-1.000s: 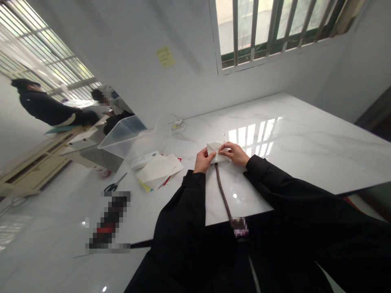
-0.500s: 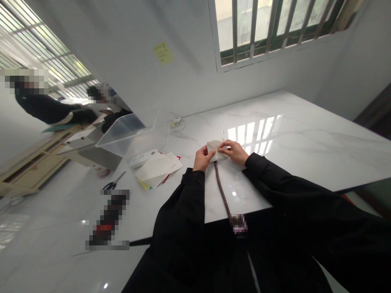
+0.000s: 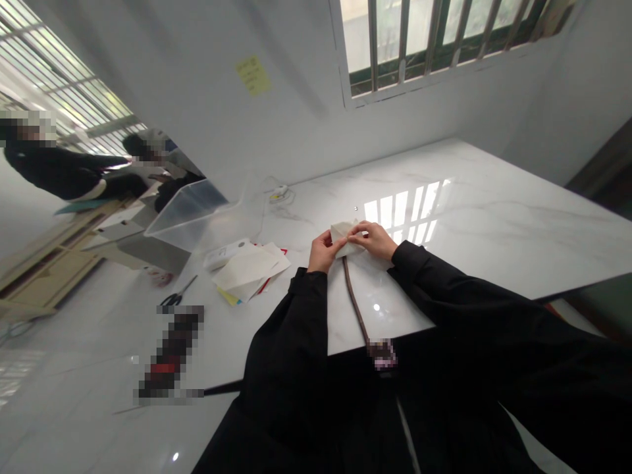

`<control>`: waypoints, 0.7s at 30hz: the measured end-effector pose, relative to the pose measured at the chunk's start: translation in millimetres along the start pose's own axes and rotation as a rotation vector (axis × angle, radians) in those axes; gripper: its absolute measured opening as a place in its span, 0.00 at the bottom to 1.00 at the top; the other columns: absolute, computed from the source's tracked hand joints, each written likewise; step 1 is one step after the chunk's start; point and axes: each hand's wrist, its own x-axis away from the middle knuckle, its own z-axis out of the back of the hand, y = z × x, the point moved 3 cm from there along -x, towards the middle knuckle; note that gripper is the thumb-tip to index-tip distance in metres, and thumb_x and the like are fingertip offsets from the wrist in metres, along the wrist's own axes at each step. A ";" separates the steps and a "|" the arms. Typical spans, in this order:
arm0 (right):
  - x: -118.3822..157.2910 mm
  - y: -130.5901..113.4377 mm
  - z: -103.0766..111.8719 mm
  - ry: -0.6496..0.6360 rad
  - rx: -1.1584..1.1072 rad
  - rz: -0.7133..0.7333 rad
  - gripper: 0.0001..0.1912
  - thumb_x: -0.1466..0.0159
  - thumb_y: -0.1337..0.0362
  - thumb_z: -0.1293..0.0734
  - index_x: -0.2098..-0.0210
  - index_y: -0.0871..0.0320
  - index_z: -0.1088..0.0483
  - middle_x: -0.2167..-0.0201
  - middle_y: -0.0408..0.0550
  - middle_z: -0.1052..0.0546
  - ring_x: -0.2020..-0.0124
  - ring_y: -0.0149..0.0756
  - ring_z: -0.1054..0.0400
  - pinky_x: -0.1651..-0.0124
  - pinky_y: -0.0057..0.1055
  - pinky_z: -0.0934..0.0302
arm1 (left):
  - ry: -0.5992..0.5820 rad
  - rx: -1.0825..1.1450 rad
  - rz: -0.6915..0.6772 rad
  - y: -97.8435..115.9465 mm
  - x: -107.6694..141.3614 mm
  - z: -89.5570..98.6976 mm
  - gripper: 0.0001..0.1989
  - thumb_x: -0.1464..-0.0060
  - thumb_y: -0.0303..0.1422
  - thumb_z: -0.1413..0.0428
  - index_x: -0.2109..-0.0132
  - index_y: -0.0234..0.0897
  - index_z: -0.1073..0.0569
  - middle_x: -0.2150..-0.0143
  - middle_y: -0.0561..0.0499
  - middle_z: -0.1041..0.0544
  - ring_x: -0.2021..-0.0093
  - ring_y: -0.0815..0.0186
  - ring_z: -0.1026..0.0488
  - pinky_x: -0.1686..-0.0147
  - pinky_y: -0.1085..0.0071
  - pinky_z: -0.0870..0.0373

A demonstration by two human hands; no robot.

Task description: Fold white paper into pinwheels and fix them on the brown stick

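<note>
Head view: left hand and right hand both pinch a folded white paper, held just above the marble worktop at center. Brown cord runs toward 6 o'clock; paper sheets lie at 9 o'clock, scissors at 8 o'clock.

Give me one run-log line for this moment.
left hand: holds folded white paper | right hand: holds same paper | surface: marble table

Workroom, prob. office or craft-type space: marble-top table w/ paper sheets, scissors, clear plastic bin; yellow sticky note on plain white wall; barred window; person in black + 2nd person further off.
</note>
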 end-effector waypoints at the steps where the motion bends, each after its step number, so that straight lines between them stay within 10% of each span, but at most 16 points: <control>1: 0.1 -0.3 0.1 0.005 0.014 0.000 0.08 0.36 0.59 0.26 0.63 0.57 0.18 0.60 0.51 0.21 0.58 0.40 0.27 0.57 0.34 0.33 | 0.004 0.000 0.003 0.0 0.1 -0.2 0.34 0.62 0.45 0.24 0.50 0.31 0.18 0.52 0.40 0.15 0.53 0.53 0.18 0.48 0.59 0.23; 21: 7.8 -23.0 -0.2 0.143 0.079 -0.010 0.12 0.37 0.54 0.27 0.63 0.57 0.20 0.74 0.43 0.25 0.73 0.32 0.39 0.64 0.32 0.42 | 0.051 0.031 -0.015 -3.1 -2.5 0.5 0.32 0.61 0.47 0.24 0.52 0.31 0.17 0.55 0.42 0.15 0.55 0.53 0.18 0.50 0.59 0.23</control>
